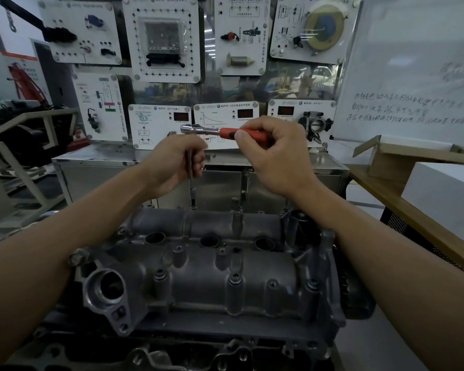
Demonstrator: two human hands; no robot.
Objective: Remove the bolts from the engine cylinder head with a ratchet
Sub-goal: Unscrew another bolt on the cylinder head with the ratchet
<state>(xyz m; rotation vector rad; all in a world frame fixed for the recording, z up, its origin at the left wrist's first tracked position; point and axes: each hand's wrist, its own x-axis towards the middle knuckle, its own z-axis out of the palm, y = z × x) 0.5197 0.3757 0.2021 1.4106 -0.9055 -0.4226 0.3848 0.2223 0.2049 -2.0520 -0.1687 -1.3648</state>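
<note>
The grey engine cylinder head (198, 266) fills the lower middle of the view, with several bolts (235, 277) along its near side. My right hand (273, 151) grips the orange handle of the ratchet (225, 132), held level above the head. From the ratchet's chrome end a long extension bar (191, 183) runs straight down to a bolt at the far edge of the head. My left hand (177, 162) is curled around the upper part of that bar.
A steel cabinet (225, 180) stands behind the engine under a wall of training panels (161, 38). A wooden bench (413, 210) with a white box (445, 199) and a cardboard box is at the right. A whiteboard (413, 76) hangs at the upper right.
</note>
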